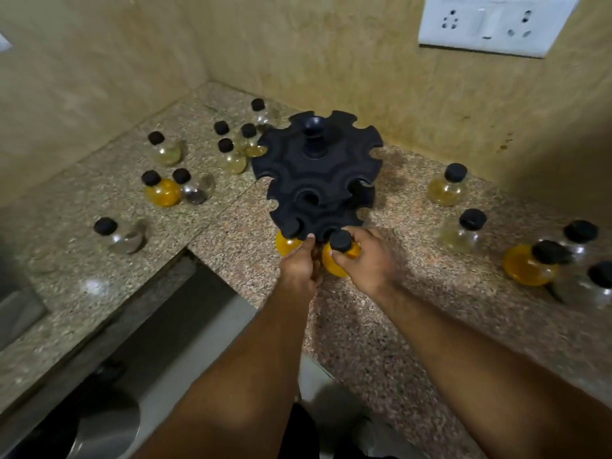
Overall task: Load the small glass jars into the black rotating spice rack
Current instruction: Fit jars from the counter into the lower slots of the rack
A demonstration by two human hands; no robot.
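The black rotating spice rack (314,173) stands on the granite counter (381,326) near the corner, its notched tiers mostly vacant. One yellow-filled jar (284,245) hangs in a slot of the lowest tier at the front left. My right hand (367,260) grips a second yellow jar (337,256) with a black cap, right at the front edge of that lowest tier. My left hand (299,263) touches the rim of the lowest tier with its fingertips, between the two yellow jars.
Several black-capped jars stand loose left of the rack (165,190) and several more at the right (530,263). Tiled walls close the corner, with a white socket plate (493,23) above. The counter's front edge drops at the lower left.
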